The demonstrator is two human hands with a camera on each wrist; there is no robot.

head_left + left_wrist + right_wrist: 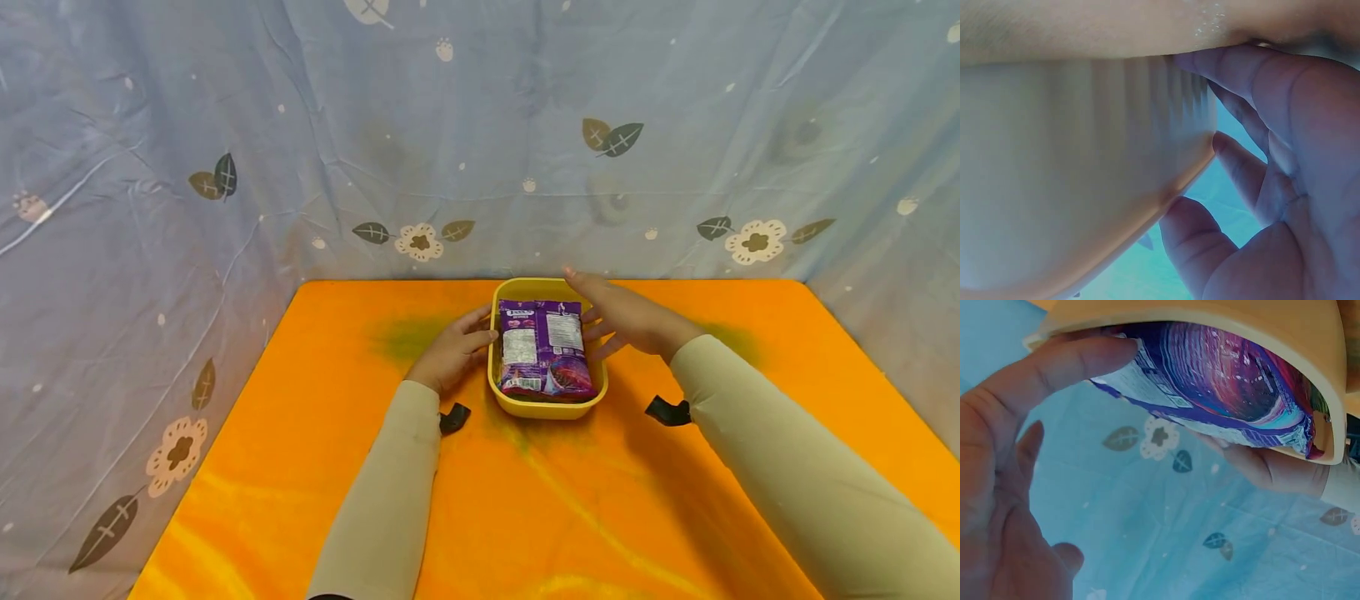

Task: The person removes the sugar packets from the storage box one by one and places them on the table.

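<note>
Left of centre in the frame, the left hand (pixel 450 352) touches the outer side of a yellow tub (pixel 547 411), its grip loosely spread, thumb at the rim. The tub sits at the centre on the orange tabletop (pixel 330 450), a purple packet (pixel 543 350) lying inside with printed panels facing up. Right of centre, the right hand (pixel 637 317) reaches over the tub's right rim, its grip wide with fingers spread beside the packet.
</note>
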